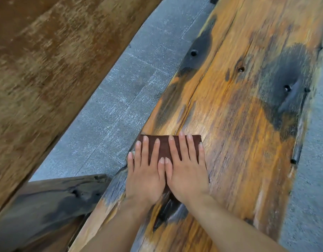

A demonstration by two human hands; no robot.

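Note:
A dark brown rectangular sheet, like sandpaper (164, 144), lies flat on a long orange and black weathered wooden plank (239, 124), near the plank's left edge. My left hand (145, 171) and my right hand (186, 170) press side by side on the sheet with straight, spread fingers, thumbs touching. Both hands cover most of the sheet; only its far strip and the gaps between fingers show.
A wide brown wooden slab (39, 70) runs along the left. Grey stone paving (120, 97) lies between it and the plank. A dark wooden piece (53, 202) sits at lower left. The plank has several bolt holes (193, 52) and black patches.

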